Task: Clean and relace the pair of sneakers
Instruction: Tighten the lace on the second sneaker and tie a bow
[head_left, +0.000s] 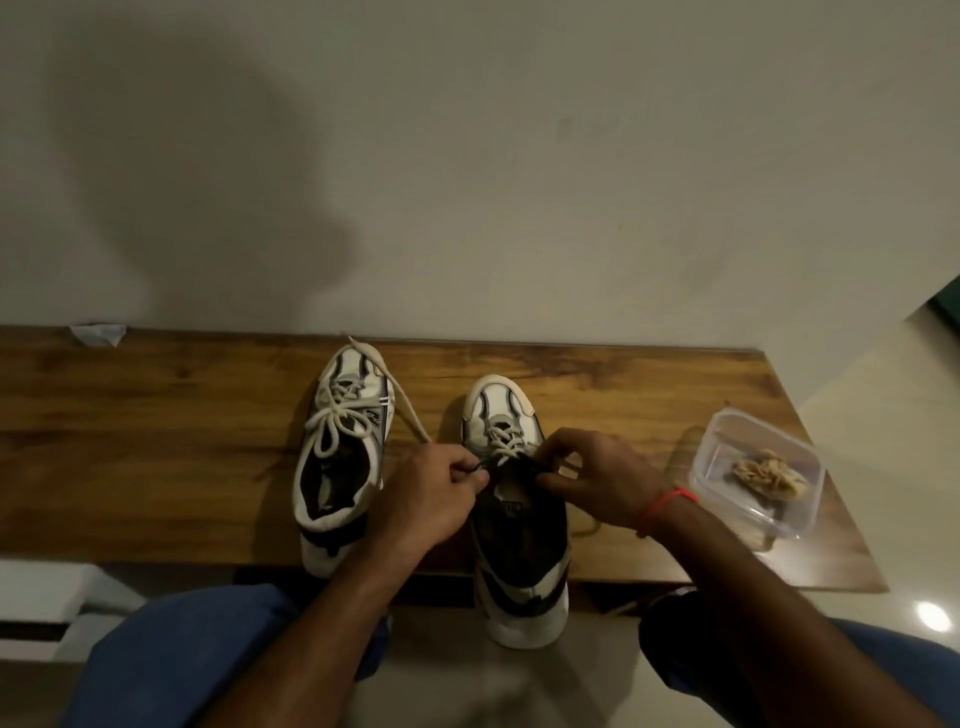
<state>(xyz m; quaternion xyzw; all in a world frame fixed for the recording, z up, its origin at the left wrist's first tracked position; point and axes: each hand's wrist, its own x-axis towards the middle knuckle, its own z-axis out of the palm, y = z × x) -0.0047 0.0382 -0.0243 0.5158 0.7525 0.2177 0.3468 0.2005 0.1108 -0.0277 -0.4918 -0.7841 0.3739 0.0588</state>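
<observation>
Sneakers sit side by side on a wooden tabletop pushed up against a pale wall, toes pointing at the wall. The left sneaker is already laced with a bow tied over the tongue, and its heel sticks out a bit past the near edge. The right sneaker hangs even further off the front edge — its heel is well over the floor.

Both hands are working at the top of the right sneaker's lacing. The left hand has its grip closed tight, fingers curled and pinching a cream shoelace that runs taut from the hand up and away, crossing over the toe of the left sneaker toward the wall. The right hand is pinching too, thumb and fingers curled at the dark collar edge near the top eyelets — can't tell exactly whether it's got lace or tongue in there, the fingers cover it. A red thread band sits on that wrist.

Over to the right, near the tabletop's corner, there's a clear plastic container with a crumpled tan cloth lying inside it. A small scrap of crumpled paper sits far left at the back edge by the wall. Blue-trousered knees show at the bottom of the view.
</observation>
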